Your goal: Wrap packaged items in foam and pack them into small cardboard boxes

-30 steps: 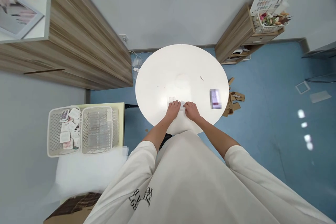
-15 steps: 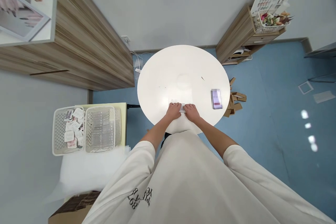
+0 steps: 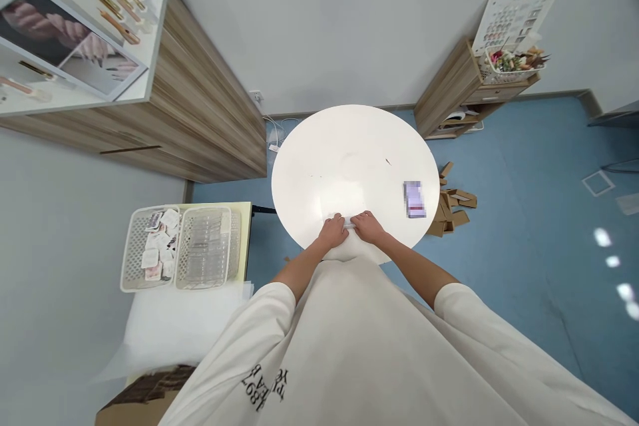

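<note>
A pale, slightly glossy strip (image 3: 349, 222), its finer detail too small to tell, was near six o'clock over the bench (image 3: 349, 133), bridging the gap between left hand (image 3: 333, 231) and right hand (image 3: 367, 226), each holding one end with fingers bent narrow. One purple packet (image 3: 415, 200), blurred into blocks, lay toward four o'clock on that smooth white rounded top, while brown card boxes (image 3: 466, 199), too jumbled to count, sat beyond on the floor (image 3: 519, 213). Toward eight o'clock stood two white perforated baskets (image 3: 130, 259), one holding flat packs (image 3: 150, 257), the other clear cases (image 3: 204, 246).
</note>
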Motion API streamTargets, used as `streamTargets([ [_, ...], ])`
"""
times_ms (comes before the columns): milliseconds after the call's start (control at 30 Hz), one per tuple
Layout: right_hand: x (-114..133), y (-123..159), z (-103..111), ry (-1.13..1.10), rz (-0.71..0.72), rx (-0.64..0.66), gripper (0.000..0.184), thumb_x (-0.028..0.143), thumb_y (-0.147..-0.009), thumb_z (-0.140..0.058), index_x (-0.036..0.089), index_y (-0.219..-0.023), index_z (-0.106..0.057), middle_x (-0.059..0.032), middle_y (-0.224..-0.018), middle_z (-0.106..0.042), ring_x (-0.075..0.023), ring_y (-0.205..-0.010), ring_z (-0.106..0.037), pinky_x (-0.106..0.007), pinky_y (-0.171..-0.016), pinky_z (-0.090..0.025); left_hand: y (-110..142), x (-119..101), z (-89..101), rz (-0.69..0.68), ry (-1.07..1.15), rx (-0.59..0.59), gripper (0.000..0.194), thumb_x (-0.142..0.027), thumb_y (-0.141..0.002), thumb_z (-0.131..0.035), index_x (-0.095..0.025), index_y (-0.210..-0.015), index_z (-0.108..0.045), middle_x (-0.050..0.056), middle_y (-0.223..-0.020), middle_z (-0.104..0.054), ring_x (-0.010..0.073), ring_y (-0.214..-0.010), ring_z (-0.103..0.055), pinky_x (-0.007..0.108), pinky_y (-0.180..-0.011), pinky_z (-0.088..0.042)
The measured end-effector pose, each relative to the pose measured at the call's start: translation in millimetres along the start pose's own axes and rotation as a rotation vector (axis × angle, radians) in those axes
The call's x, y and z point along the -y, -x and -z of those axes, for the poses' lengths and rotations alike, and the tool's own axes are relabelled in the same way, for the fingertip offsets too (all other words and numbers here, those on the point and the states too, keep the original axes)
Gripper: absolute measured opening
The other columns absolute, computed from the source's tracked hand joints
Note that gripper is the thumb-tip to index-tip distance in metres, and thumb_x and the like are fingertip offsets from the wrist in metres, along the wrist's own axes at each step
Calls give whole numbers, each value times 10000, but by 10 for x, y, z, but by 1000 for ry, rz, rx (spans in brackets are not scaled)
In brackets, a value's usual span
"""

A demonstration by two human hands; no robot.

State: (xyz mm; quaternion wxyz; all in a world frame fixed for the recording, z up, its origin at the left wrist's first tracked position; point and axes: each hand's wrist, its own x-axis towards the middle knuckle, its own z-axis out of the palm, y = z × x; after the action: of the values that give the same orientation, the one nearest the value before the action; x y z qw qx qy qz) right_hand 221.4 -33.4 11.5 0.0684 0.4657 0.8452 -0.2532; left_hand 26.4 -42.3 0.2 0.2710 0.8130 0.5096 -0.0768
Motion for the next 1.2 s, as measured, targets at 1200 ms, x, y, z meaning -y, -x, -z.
streamTargets([
  [1200, -136, -212, -333, -307, -867, -197, 448, 415, -970, -401, 173, -1335, -493, -200, -1248, -552, -333, -1155, -540, -442, -889, -469, -509, 99, -74, 76, -99, -26, 818, -246, -814, -613, -236, -1562, -283, 170, -1552, -395, 384, -1456, -310, 633, -1199, -131],
])
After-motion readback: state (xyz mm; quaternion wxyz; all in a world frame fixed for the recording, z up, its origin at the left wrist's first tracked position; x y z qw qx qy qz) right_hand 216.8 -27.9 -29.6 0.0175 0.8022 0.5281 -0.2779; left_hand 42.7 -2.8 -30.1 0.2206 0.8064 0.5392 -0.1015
